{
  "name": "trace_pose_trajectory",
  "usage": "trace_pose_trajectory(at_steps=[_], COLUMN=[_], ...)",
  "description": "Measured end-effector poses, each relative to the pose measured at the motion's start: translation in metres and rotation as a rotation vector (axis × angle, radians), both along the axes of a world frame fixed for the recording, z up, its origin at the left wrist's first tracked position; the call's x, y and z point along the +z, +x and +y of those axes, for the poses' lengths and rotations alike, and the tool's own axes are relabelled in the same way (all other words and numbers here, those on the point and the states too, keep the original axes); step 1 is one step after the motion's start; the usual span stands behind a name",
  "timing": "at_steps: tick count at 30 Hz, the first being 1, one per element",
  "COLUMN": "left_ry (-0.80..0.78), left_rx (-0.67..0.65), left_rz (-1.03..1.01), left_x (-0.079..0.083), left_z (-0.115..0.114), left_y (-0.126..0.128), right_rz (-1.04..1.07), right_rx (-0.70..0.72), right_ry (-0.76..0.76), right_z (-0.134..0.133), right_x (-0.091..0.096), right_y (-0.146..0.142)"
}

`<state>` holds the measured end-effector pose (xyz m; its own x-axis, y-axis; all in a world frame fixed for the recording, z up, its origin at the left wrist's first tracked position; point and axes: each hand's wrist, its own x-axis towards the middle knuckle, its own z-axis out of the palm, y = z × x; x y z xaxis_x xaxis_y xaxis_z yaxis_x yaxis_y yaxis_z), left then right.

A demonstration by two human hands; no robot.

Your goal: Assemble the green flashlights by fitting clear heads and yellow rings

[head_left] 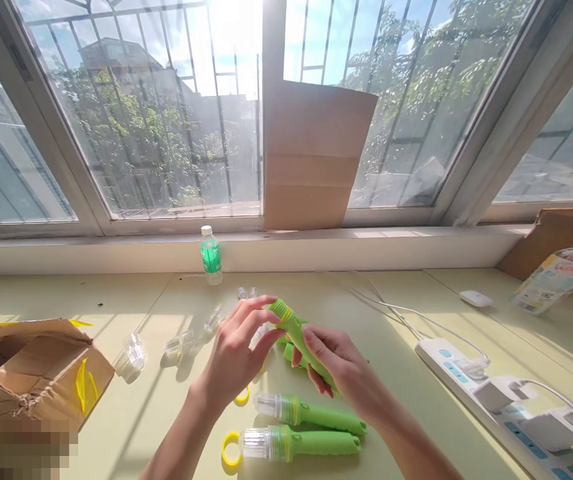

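My right hand (339, 363) grips the shaft of a green plastic handle (294, 327), tilted with its ribbed head up and to the left. The fingertips of my left hand (239, 347) pinch that ribbed head. Below my hands lie two finished green handles with clear caps (311, 415) (296, 443) side by side on the table. A yellow ring (230, 450) lies at the left end of the nearer one. Several clear plastic caps (181, 345) are scattered on the table to the left of my hands.
An open cardboard box (31, 373) stands at the left front. A small green bottle (211, 255) stands by the windowsill. A white power strip (471, 377) with plugs and cables runs along the right. A cardboard sheet (311, 157) leans on the window.
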<state>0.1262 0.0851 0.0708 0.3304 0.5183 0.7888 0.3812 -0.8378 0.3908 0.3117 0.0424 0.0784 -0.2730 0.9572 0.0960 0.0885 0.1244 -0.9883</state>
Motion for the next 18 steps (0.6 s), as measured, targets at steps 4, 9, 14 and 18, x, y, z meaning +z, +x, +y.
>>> trace_pose_trajectory(at_steps=[4,9,14,18], left_ry=[-0.11,-0.154,-0.104,-0.066], left_rx=[-0.042,-0.054,-0.026,0.005], left_rz=[0.016,-0.015,0.033,0.074], left_x=[-0.0037,-0.0029,-0.001,-0.0037], left_z=[0.0032,0.0055,0.0038,0.0043], left_y=[-0.0002,-0.0042,-0.0057,-0.0035], right_rz=[0.021,0.003,-0.047,-0.048], right_rx=[-0.018,-0.024,-0.02,-0.015], right_ry=[-0.099,-0.06,0.049,-0.01], right_z=[-0.0014,0.0003,0.0037,0.0018], right_x=[-0.0035,-0.0035,-0.0037,-0.0053], right_y=[-0.0032,-0.002,0.0004,-0.0013])
